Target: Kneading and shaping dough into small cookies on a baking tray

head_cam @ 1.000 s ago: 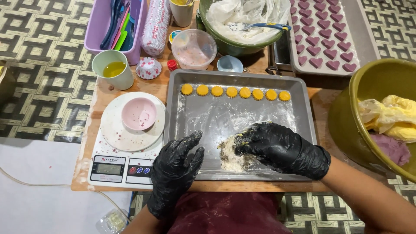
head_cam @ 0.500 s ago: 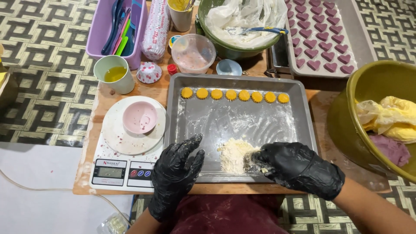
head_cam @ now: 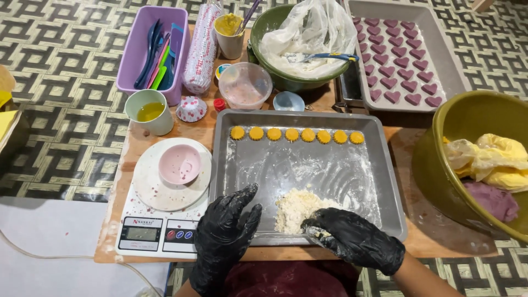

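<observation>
— Looking down at the grey baking tray (head_cam: 385,181), where are the two gloved hands?

— Both sit at its near edge. The left hand (head_cam: 226,231) rests flat on the tray's front left corner, fingers (head_cam: 242,199) spread wide and holding nothing. The right hand (head_cam: 352,237) is curled at the front rim, just right of a pile of pale crumbly dough (head_cam: 294,209), with bits of that dough stuck to its fingers (head_cam: 319,231); whether they pinch a lump I cannot tell.

— And the dough itself?

— Lying on the floured tray floor, near the front, between the two hands and touching the right one.

— What else is on the tray?

— A row of small yellow round pieces (head_cam: 297,134) along the far rim.

— Around it?

— On the wooden surface (head_cam: 418,242), left of the tray, a kitchen scale (head_cam: 157,234) carries a white plate with a small pink bowl (head_cam: 180,164). Beyond that stand a cup of yellow liquid (head_cam: 149,111) and a purple tub of utensils (head_cam: 154,52). Farther back, a green bowl (head_cam: 300,47) holds a plastic bag. To the right, a second tray of purple heart shapes (head_cam: 401,60), and a large olive bowl (head_cam: 478,159) with yellow and purple dough.
</observation>
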